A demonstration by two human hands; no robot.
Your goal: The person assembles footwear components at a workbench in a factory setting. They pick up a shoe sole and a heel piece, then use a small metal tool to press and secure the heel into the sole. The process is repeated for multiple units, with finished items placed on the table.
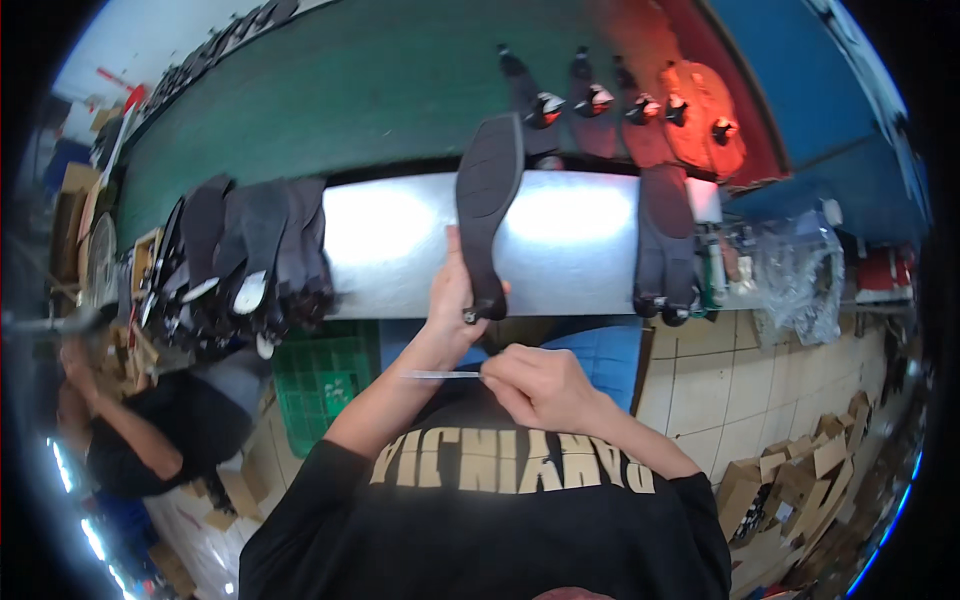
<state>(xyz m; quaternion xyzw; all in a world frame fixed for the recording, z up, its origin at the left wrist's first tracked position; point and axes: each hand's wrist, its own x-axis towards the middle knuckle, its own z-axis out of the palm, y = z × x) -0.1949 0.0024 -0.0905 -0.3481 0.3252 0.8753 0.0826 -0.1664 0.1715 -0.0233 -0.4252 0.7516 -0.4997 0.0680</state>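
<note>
My left hand (455,290) is wrapped around the narrow lower end of a dark sandal (490,185), whose sole faces up and whose wide end points away from me. A small shiny fitting shows by the fingers. Closer to my body, my right hand (545,385) is closed in a pinch on a thin whitish stick (440,375), which points left across my left forearm. The exact kind of stick cannot be made out. Beneath the held sandal lies a shiny metal worktop (390,235).
Dark sandals (260,220) are piled on the left, and more (665,230) lie at the worktop's right end. Beyond is a green belt (330,95) with sandals under red light. Clear plastic bags (800,265) sit right. A green crate (320,385) and a co-worker (165,420) are left.
</note>
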